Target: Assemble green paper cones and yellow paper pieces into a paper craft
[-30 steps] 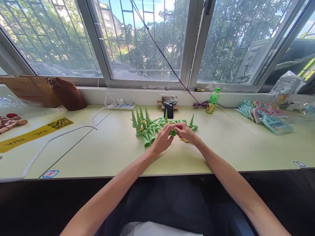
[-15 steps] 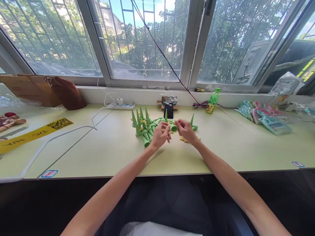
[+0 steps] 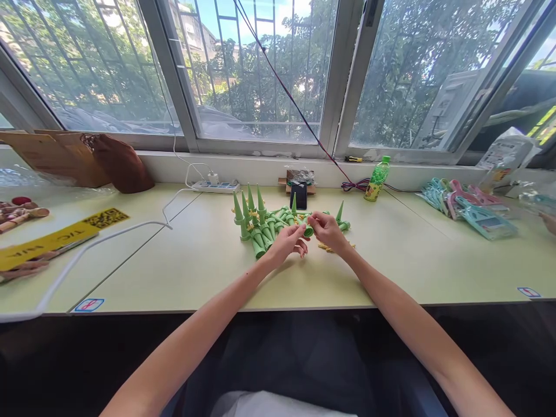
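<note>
My left hand (image 3: 287, 243) is closed in a pinch, its thumb and forefinger beside the round end of a green cone-shaped piece (image 3: 308, 232). From the other side my right hand (image 3: 329, 231) pinches close to the same piece; the fingertips nearly meet. Whatever small thing lies between the fingertips is hidden. Left of my hands are several green cones, some upright (image 3: 261, 204), others lying down (image 3: 259, 250), with small yellow parts among them. Another pointed green piece (image 3: 339, 212) stands beyond my right hand. Yellow sticks (image 3: 325, 248) lie beneath that wrist.
Behind the pieces are a phone (image 3: 298, 196) and a small open box (image 3: 284, 182). A green bottle (image 3: 377, 179) and packaged pastel items (image 3: 484, 217) stand right. A white cable (image 3: 108, 233) crosses the left side. Another person's hand (image 3: 30, 267) is far left, another (image 3: 548, 222) far right.
My left hand has moved right, closing the gap to my right hand at the green piece. Other people's hands have come into view at the far left and right edge.
</note>
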Tool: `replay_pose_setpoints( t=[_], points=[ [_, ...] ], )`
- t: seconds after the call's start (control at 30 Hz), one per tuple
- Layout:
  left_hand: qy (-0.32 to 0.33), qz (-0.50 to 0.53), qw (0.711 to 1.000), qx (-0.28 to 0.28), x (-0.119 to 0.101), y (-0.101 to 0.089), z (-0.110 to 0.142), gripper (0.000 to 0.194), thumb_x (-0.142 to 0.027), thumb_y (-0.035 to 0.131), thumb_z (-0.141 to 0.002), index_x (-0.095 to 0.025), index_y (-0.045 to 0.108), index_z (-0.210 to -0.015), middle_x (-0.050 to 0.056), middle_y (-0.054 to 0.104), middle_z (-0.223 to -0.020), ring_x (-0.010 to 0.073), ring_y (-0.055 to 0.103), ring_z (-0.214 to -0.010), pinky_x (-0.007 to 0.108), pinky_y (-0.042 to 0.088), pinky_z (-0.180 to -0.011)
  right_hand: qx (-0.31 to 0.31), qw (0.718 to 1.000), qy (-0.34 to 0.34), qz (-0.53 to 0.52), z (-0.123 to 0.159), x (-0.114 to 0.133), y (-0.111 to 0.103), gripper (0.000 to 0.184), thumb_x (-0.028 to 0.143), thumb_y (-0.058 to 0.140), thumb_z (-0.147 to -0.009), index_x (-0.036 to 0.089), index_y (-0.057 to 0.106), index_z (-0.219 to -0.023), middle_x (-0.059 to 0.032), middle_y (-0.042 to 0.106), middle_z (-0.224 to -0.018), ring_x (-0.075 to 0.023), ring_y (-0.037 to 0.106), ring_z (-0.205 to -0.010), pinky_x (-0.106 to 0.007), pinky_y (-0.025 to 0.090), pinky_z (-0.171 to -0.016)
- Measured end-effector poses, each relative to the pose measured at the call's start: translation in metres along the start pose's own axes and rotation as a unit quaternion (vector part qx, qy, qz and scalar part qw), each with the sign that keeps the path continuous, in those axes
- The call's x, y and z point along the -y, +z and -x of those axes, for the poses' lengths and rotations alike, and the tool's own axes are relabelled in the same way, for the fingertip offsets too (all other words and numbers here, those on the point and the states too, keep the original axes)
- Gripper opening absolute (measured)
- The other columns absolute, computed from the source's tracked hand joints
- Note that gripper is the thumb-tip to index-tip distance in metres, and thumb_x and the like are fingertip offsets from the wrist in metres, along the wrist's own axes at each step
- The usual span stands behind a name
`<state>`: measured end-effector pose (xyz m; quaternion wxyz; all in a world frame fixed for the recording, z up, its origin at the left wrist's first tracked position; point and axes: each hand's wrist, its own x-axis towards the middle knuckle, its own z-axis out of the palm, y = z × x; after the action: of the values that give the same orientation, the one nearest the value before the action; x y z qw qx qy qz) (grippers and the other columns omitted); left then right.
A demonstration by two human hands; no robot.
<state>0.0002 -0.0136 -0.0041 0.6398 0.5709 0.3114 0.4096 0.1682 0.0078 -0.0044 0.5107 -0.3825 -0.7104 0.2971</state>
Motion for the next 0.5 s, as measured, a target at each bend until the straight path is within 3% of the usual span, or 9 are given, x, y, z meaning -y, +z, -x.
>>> replay_pose_setpoints(
  t=[0.2,0.5],
  points=[
    [0.048,-0.079,0.996,-0.008,0.0023,-0.0003,0.0022,0.052,-0.062,0.072,-0.080,-0.014,0.054,-0.091,0.003,0.061,-0.083,0.0104,0.063,-0.051,0.022,0.050,-0.042,0.016,1.000,-0.002,0.008,0.0004,0.0015,-0.0018,0.050,0.067,0.054,-0.089,0.022,0.044,-0.068,0.0054,0.038,-0.050,-0.0104,0.034,-0.047,-0.025,0.028,-0.045],
    [0.142,-0.210,0.966,-0.052,0.0082,-0.0010,0.0038,0.040,-0.051,0.065,-0.088,-0.015,0.060,-0.105,0.005,0.068,-0.092,0.0091,0.060,-0.048,0.022,0.046,-0.038,0.012,0.999,-0.010,0.029,0.0008,0.0063,-0.0021,0.046,0.060,0.054,-0.090,0.022,0.043,-0.066,0.0050,0.038,-0.051,-0.0105,0.033,-0.049,-0.025,0.026,-0.046]
  ],
)
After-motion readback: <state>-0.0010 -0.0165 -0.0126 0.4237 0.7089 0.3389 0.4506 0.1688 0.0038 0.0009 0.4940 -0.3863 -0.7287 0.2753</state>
